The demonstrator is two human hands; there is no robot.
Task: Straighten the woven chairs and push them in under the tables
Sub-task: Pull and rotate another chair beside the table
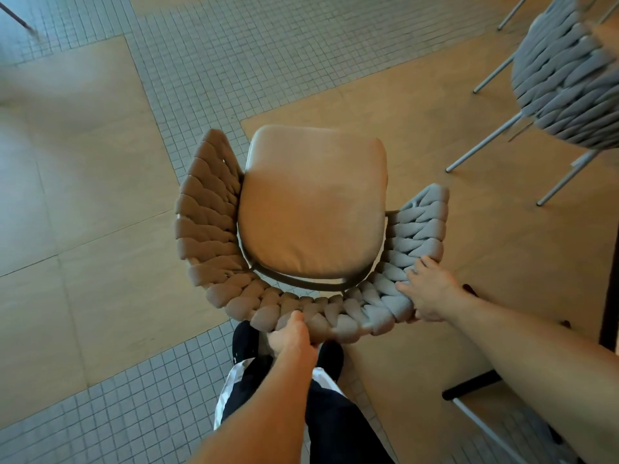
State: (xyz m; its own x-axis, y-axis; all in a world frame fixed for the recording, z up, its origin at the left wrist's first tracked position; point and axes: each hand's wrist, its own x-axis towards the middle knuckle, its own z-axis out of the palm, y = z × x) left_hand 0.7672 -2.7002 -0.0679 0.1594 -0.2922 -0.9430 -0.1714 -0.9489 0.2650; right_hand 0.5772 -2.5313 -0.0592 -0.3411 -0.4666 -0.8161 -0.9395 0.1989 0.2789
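Note:
Directly below me stands a woven chair with a thick braided grey backrest curving round a tan seat cushion. My left hand grips the rear middle of the backrest, thumb on top. My right hand grips the backrest's right rear curve, fingers wrapped over the braid. A second woven chair with thin metal legs stands at the upper right, blurred.
A dark table edge runs down the right border, with a dark base bar and a pale metal leg below it. The floor is tan panels and small grey mosaic tiles. My dark shoes and trousers are under the chair's back.

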